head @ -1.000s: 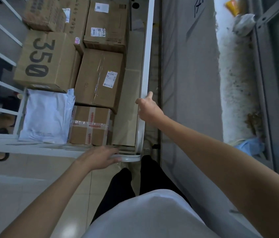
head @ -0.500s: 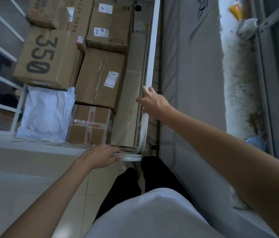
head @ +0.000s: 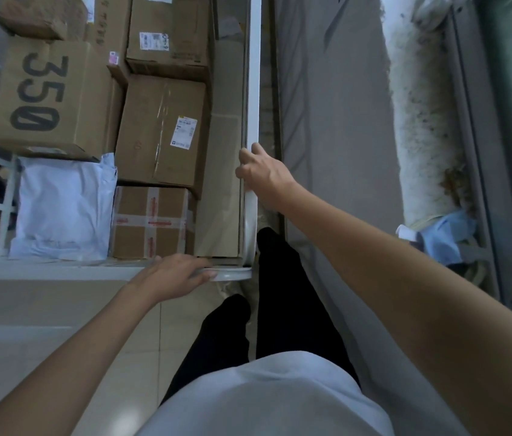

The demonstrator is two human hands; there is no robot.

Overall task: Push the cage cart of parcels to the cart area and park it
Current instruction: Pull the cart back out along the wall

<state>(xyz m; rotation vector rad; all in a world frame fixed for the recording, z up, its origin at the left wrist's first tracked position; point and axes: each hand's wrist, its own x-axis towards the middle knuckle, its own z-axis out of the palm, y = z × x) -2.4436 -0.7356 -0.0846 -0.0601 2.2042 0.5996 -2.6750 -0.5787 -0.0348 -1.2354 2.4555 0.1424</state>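
Note:
A white cage cart (head: 253, 73) stands in front of me, seen from above. It holds several cardboard parcels, among them a box marked 350 (head: 50, 96) and a taped box (head: 150, 221), plus a white plastic mailer (head: 62, 209). My right hand (head: 264, 174) grips the cart's right top rail, fingers curled over it. On the near top rail by the rounded corner lies my left hand (head: 176, 275), fingers wrapped over the bar.
A grey wall (head: 336, 121) runs close along the cart's right side. Beyond it are a stained white ledge (head: 421, 121) and a window frame. Pale floor tiles (head: 43, 325) lie at the lower left. My legs stand just behind the cart's corner.
My right hand closed its fingers round the right rail after being half open on it. The cart and parcels shifted slightly in view; the left hand stayed on the near rail.

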